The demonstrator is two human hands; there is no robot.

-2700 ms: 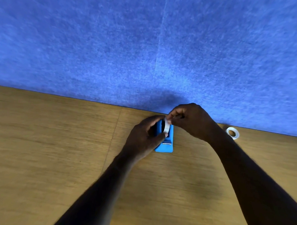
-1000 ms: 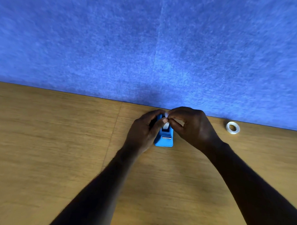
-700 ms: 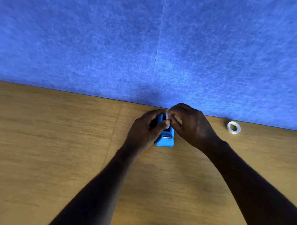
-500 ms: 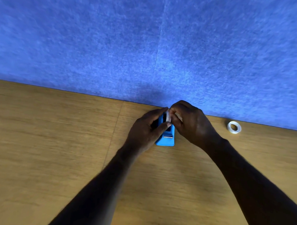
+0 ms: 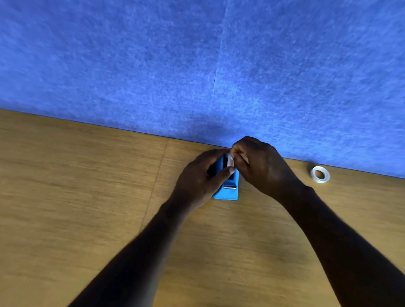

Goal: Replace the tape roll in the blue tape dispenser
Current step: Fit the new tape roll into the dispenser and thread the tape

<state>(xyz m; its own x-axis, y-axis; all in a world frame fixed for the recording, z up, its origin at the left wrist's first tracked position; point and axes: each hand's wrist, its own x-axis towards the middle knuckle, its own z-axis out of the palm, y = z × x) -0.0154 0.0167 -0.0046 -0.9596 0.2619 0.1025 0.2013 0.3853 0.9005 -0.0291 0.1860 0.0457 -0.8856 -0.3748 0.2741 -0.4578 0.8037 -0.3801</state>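
Note:
The blue tape dispenser (image 5: 229, 191) stands on the wooden table (image 5: 78, 206) close to the blue wall, its metal cutter end facing me. My left hand (image 5: 200, 178) grips its left side, thumb across the top. My right hand (image 5: 261, 167) pinches a white tape roll (image 5: 230, 159) that stands upright in the dispenser's slot, partly hidden by my fingers. A second white tape roll (image 5: 320, 174) lies flat on the table to the right, apart from both hands.
A blue felt wall (image 5: 201, 60) rises straight behind the dispenser and bounds the table's far edge. A seam in the tabletop (image 5: 156, 181) runs front to back just left of my left hand.
My right hand has lifted slightly, bringing the white roll a little higher in the dispenser's slot. My left hand keeps its hold on the dispenser. The loose roll has not moved.

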